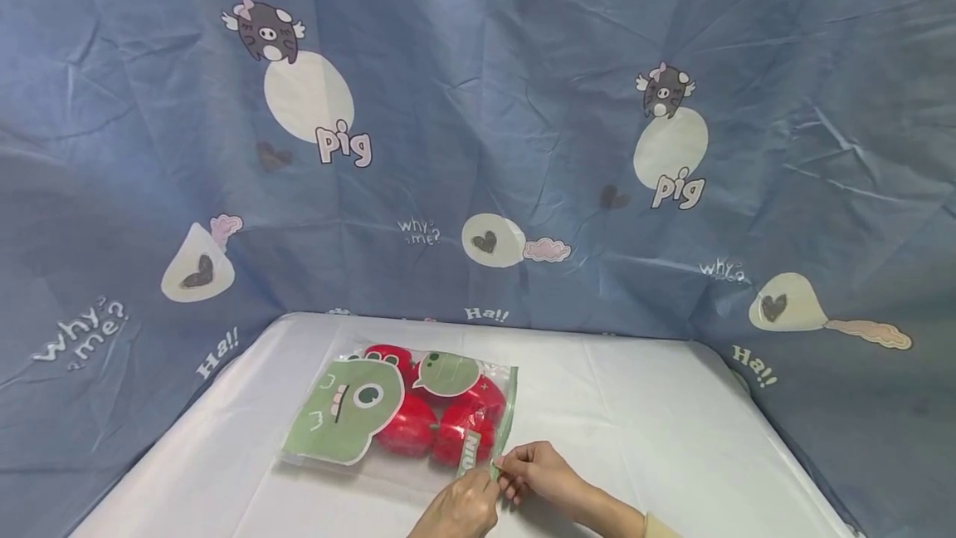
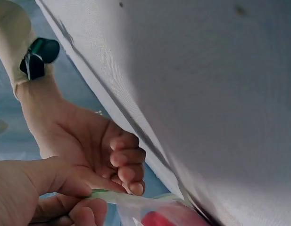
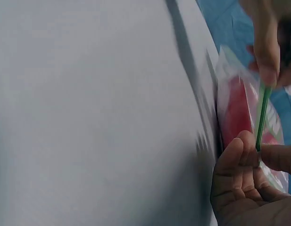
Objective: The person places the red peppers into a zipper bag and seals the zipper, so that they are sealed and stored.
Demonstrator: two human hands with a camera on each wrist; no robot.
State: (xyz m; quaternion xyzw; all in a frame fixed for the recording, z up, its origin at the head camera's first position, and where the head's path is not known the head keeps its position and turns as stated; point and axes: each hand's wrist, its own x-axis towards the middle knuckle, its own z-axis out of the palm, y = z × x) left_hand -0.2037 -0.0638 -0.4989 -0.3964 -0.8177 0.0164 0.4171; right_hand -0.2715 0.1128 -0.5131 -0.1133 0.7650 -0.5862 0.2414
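A clear plastic zip bag (image 1: 418,484) with a green one-eyed monster print lies on the white table. Inside it are several glossy red round fruits or vegetables (image 1: 407,426) with short green stems. At the bag's near right corner, my left hand (image 1: 463,505) pinches the green zip edge between thumb and fingers. My right hand (image 1: 548,476) pinches the same edge just beside it, its other fingers curled in. The right wrist view shows the green zip strip (image 3: 263,115) running taut between the left hand (image 3: 268,52) and the right hand (image 3: 249,183).
The table (image 1: 635,405) is covered with a smooth white cloth. Behind and around it hangs a blue curtain (image 1: 478,148) printed with pigs and words. A dark wrist device (image 2: 39,56) sits at the right sleeve's cuff.
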